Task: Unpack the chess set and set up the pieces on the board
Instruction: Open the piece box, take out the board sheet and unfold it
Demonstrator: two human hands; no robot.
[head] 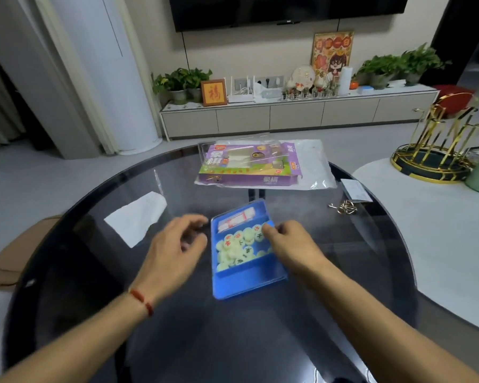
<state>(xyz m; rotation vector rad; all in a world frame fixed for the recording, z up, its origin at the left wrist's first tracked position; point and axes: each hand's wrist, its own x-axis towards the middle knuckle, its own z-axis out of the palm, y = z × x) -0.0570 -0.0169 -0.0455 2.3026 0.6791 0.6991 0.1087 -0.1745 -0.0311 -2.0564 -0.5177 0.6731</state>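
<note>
Opening the chess tray
Right hand grips the blue tray's far edge, steadying it; left hand hovers beside, loosely curled, empty; pieces between them.

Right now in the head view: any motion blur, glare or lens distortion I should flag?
Head view: left hand smeared by motion blur, right hand softer too; glass table throws window-like reflections and a pale patch of glare; wide-angle bending curves the table rim and wall lines; markings on the pieces in the blue tray are too soft to read.
</note>
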